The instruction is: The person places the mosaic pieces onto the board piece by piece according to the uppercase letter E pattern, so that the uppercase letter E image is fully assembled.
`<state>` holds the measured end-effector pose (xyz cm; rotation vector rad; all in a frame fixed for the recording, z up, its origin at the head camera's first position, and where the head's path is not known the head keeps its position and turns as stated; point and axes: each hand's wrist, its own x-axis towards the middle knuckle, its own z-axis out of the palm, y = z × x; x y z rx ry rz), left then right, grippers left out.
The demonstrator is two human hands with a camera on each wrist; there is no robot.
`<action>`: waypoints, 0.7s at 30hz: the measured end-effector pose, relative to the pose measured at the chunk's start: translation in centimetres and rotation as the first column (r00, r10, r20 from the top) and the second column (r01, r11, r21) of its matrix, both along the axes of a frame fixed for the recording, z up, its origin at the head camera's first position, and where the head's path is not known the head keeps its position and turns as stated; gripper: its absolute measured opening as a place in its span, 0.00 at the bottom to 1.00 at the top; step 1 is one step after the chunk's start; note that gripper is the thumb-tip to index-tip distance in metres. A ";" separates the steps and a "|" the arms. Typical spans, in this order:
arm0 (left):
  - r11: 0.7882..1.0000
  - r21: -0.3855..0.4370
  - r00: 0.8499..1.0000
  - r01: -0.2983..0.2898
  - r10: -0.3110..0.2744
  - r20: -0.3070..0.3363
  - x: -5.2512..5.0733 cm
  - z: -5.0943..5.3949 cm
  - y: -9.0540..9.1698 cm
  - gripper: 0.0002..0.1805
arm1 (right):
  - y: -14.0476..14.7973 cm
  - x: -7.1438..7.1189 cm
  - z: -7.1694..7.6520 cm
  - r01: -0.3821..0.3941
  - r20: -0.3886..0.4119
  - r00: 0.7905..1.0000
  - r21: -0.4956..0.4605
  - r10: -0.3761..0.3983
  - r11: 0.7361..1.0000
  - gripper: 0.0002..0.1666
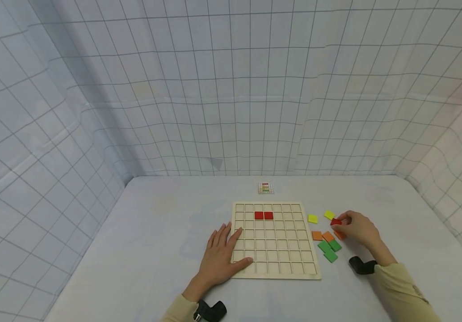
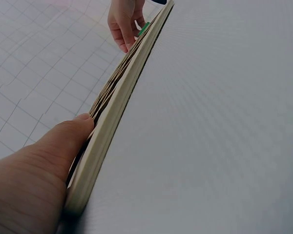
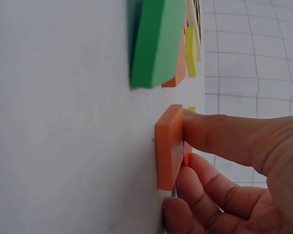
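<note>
A cream grid board [image 1: 277, 276] lies on the white table, with two red tiles [image 1: 258, 215] side by side in its second row from the far edge. The left hand [image 1: 220, 261] rests with spread fingers on the board's left edge, its thumb over the near row. Right of the board, the right hand [image 1: 355, 229] pinches a red tile [image 1: 336, 221] between thumb and fingers. In the right wrist view this red tile [image 3: 187, 153] is mostly hidden behind an orange tile [image 3: 170, 146] and the fingers.
Beside the board's right side lie yellow tiles [image 1: 312, 218], orange tiles [image 1: 317, 235] and green tiles [image 1: 330, 256]. A small card [image 1: 265, 188] with a coloured grid lies beyond the board's far edge. Grid-lined white cloth [image 1: 255, 112] hangs behind and at both sides.
</note>
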<state>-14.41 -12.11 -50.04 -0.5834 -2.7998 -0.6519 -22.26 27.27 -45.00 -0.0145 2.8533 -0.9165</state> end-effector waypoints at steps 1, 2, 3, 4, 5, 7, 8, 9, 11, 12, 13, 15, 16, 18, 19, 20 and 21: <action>1.000 -0.001 1.000 -0.001 0.001 0.002 0.0 0.0 0.0 0.45 | 0.0 -0.1 -0.1 -0.002 0.000 1.000 0.001 0.002 1.000 0.25; 1.000 -0.002 1.000 -0.003 0.003 0.006 0.0 -0.1 0.0 0.46 | -0.1 -0.1 -0.1 -0.002 0.002 1.000 0.003 0.002 1.000 0.25; 1.000 -0.003 1.000 -0.003 0.003 0.009 0.0 -0.1 0.0 0.46 | -0.1 -0.1 -0.2 -0.005 0.002 1.000 0.006 0.005 1.000 0.25; 1.000 -0.004 1.000 -0.004 0.004 0.011 0.0 -0.1 0.0 0.46 | -0.2 -0.2 -0.3 -0.006 0.003 1.000 0.010 0.006 1.000 0.24; 1.000 -0.004 1.000 -0.005 0.005 0.014 0.0 -0.1 0.0 0.46 | -0.2 -0.2 -0.3 -0.009 0.002 1.000 0.011 0.009 1.000 0.24; 1.000 -0.001 1.000 -0.005 0.005 0.016 0.0 -0.1 0.0 0.46 | -0.3 -0.2 -0.4 -0.014 -0.002 1.000 0.015 0.014 1.000 0.23; 1.000 -0.002 1.000 -0.005 0.005 0.016 0.0 -0.1 0.0 0.46 | -0.4 -0.2 -0.5 -0.015 -0.006 1.000 0.019 0.015 1.000 0.23; 1.000 -0.001 1.000 -0.003 0.003 0.009 0.0 -0.1 0.0 0.46 | -0.5 -0.2 -0.5 -0.018 -0.012 1.000 0.022 0.018 1.000 0.23; 1.000 0.000 1.000 -0.003 0.003 0.003 -0.1 -0.2 0.0 0.46 | -0.6 -0.1 -0.5 -0.025 -0.024 0.999 0.020 0.025 0.999 0.23; 1.000 0.001 1.000 -0.002 0.002 -0.002 -0.1 -0.2 0.0 0.46 | -0.7 -0.1 -0.4 -0.027 -0.030 0.999 0.020 0.027 0.999 0.24; 1.000 0.001 1.000 -0.001 0.001 -0.006 -0.1 -0.2 0.0 0.46 | -0.7 0.0 -0.4 -0.029 -0.037 0.999 0.020 0.029 0.999 0.24; 1.000 0.005 1.000 0.002 -0.002 -0.018 0.0 -0.2 0.0 0.45 | -0.8 0.1 -0.4 -0.034 -0.050 0.998 0.018 0.035 0.999 0.25; 1.000 0.007 1.000 0.002 -0.002 -0.020 -0.1 -0.3 0.0 0.45 | -0.9 0.2 -0.4 -0.035 -0.055 0.998 0.018 0.036 0.999 0.25; 1.000 0.007 1.000 0.002 -0.002 -0.028 -0.1 -0.3 0.0 0.45 | -1.0 0.2 -0.3 -0.035 -0.068 0.997 0.020 0.037 0.999 0.25; 1.000 0.006 1.000 0.001 -0.001 -0.030 -0.1 -0.3 0.0 0.45 | -1.1 0.3 -0.3 -0.034 -0.073 0.997 0.024 0.036 0.999 0.25; 1.000 0.005 1.000 0.000 0.000 -0.030 -0.1 -0.3 0.0 0.45 | -1.1 0.3 -0.3 -0.033 -0.079 0.996 0.029 0.035 0.999 0.24; 1.000 0.003 0.999 0.000 0.000 -0.032 -0.1 -0.3 0.0 0.45 | -1.2 0.3 -0.3 -0.034 -0.084 0.996 0.035 0.037 0.999 0.24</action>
